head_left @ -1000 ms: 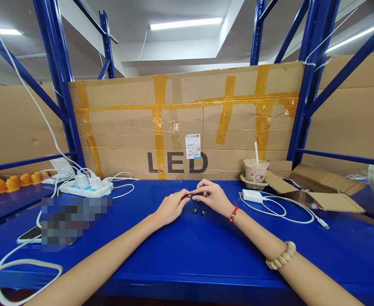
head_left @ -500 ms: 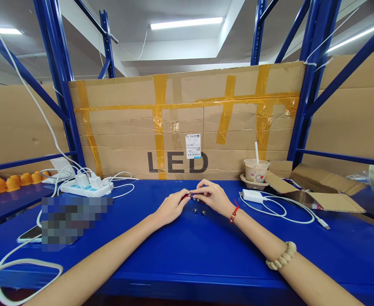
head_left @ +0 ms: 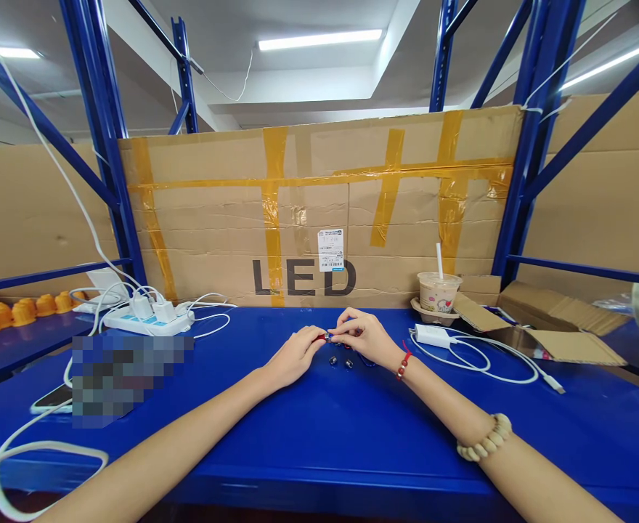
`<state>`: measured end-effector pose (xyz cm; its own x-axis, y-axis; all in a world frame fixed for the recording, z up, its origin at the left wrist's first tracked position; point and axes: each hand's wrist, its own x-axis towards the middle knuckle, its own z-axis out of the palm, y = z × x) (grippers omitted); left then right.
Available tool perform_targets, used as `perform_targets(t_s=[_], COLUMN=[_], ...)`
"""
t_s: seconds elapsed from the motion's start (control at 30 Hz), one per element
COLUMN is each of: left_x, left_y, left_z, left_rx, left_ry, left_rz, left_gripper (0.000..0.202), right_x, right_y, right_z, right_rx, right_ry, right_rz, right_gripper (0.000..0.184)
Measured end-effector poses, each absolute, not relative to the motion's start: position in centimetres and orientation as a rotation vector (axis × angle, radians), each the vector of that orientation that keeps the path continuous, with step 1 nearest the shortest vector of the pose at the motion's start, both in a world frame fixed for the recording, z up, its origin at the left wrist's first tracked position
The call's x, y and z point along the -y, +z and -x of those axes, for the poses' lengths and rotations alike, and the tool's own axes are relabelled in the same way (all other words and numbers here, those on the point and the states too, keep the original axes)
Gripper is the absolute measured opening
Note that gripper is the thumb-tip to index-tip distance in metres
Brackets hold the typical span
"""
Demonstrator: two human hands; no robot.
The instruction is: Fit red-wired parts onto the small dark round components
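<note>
Near the middle of the blue shelf, my left hand is closed, pinching a thin red strand that looks like a cord. A small shiny bead sits at the tip of that strand, between the fingertips of both hands. From the other side my right hand pinches at this bead, thumb and forefinger together. Just below the hands lie two small dark shiny beads, a left bead and a right bead. Some dark blue strand shows partly beneath my right hand.
White charger with cable lies to the right, in front of a lidded cup with straw. Opened cardboard is farther right. On the left are a power strip, loose cables and a phone. A large cardboard panel stands behind.
My fingertips have shifted slightly around the small bead, which shows more plainly between them. The right fingers have drawn a little away from the left. The loose beads stay put.
</note>
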<state>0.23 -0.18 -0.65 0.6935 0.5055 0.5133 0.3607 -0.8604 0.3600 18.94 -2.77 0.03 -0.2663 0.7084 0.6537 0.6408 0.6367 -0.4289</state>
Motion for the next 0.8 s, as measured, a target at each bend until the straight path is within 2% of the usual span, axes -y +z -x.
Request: perform_targets(t_s=[0.2,0.5,0.67,0.8], left_x=[0.4,0.5,0.3,0.0], left_y=[-1.0,-0.6,-0.5,-0.6], left_z=[-0.2,0.3,0.3,0.3], left_rx=[-0.683,-0.620,-0.592,-0.560], left_ry=[0.876,0.932,1.074,1.153], left_rz=[-2.766,-2.984,-2.910,-2.817], left_gripper=[0.027,0.028,0.028,0.029], right_x=[2.8,3.4,3.6,3.7], right_y=[-0.2,-0.3,-0.3,0.1], right_z=[-18.9,-18.5,-17.6,-17.3], right_rx=[1.979,1.978,1.840,1.763], right_ry=[0.252,0.195,0.300,0.516], right_rz=[1.066,1.130,1.127,1.088], right_gripper=[0.024,0.012,0.022,0.032])
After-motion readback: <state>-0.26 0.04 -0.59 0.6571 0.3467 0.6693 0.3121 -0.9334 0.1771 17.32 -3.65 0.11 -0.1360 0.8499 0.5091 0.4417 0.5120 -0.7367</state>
